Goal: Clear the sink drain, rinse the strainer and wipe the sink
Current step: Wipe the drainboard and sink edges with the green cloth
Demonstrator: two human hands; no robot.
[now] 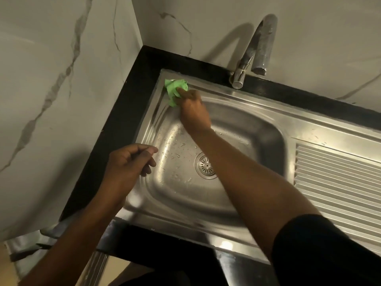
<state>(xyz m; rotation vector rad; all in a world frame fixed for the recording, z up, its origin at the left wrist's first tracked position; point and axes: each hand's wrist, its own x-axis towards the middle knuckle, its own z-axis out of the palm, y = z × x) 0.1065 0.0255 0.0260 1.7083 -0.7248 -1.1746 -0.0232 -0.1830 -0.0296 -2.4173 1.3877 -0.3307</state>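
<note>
A stainless steel sink (253,129) is set in a black counter. Its round strainer (206,166) sits in the drain at the bowl's bottom, partly covered by my right forearm. Water drops dot the bowl's left side. My right hand (193,110) reaches across the bowl and presses a crumpled green cloth (175,89) against the sink's far left corner rim. My left hand (128,162) hovers over the left rim, fingers loosely curled, with nothing in it.
A chrome tap (261,48) arches over the sink's back edge, no water running. A ribbed draining board (338,182) lies to the right of the bowl. Marble-patterned walls (61,79) close in on the left and behind. The black counter (123,104) frames the sink.
</note>
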